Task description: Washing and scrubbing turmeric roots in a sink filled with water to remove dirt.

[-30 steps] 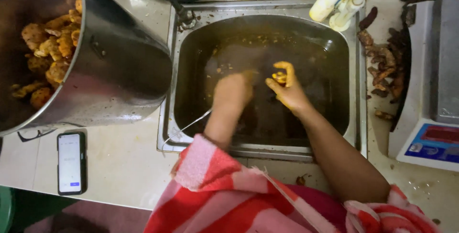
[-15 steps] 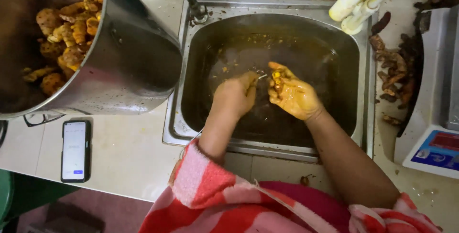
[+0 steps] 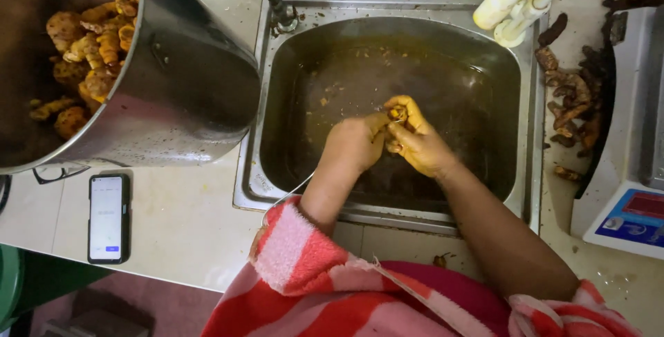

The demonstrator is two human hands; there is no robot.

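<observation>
Tiled counter, steel sink (image 3: 532,136) set into it, murky brown water inside. Over sink middle: left hand (image 3: 356,144) and right hand (image 3: 418,144) touching, fingers closed together on small yellow root piece (image 3: 397,113). Left of sink: big steel pot (image 3: 173,95) of roots, phone (image 3: 108,218). Right of sink: dark peelings (image 3: 574,105), scale (image 3: 633,192).

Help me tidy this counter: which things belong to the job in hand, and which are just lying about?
In use: left hand, right hand, small yellow root piece, sink.
Lying about: phone, scale, big steel pot.
</observation>
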